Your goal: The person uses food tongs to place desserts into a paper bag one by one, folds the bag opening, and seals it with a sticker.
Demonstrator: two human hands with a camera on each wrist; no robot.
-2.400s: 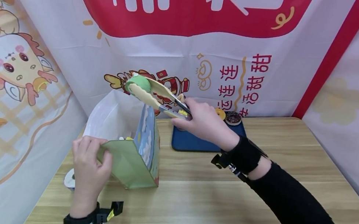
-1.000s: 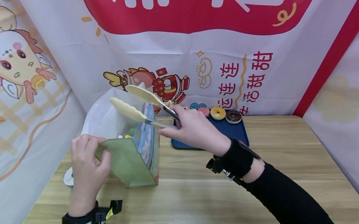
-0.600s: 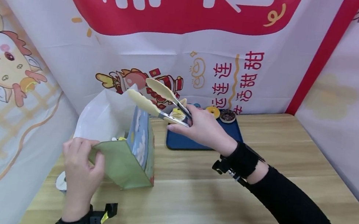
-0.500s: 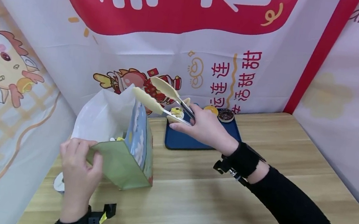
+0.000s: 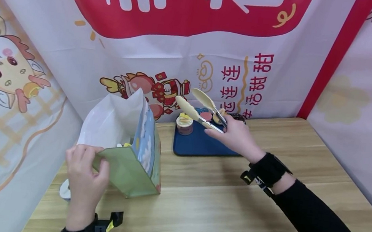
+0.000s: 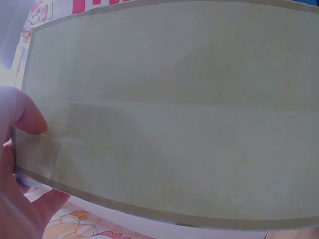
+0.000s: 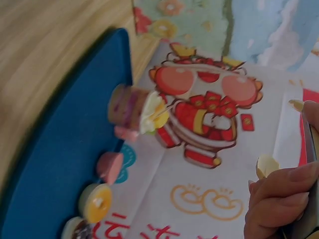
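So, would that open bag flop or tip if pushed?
The bag would probably flex rather than stay rigid: its walls look thin, and the upper edge bends. With walls rising above its contents, it could tip if pushed high, though the left hand gripping its edge might steady it.

Green bag point(image 5: 128, 170): contents mostly hidden behind its near side; we saw only white and yellow bits point(image 5: 124, 145), too small to identify. White object point(image 5: 65, 189): partly covered by the left hand point(image 5: 86, 173); we could not name it. Yellow doughnut point(image 7: 95, 203): in the head view, we found it largely behind the right hand point(image 5: 235, 135) and tongs point(image 5: 188, 109). Dark doughnut point(image 7: 79, 230): was cut off by the right wrist view's lower edge. Dessert cup point(image 7: 132, 108): was blurred there.
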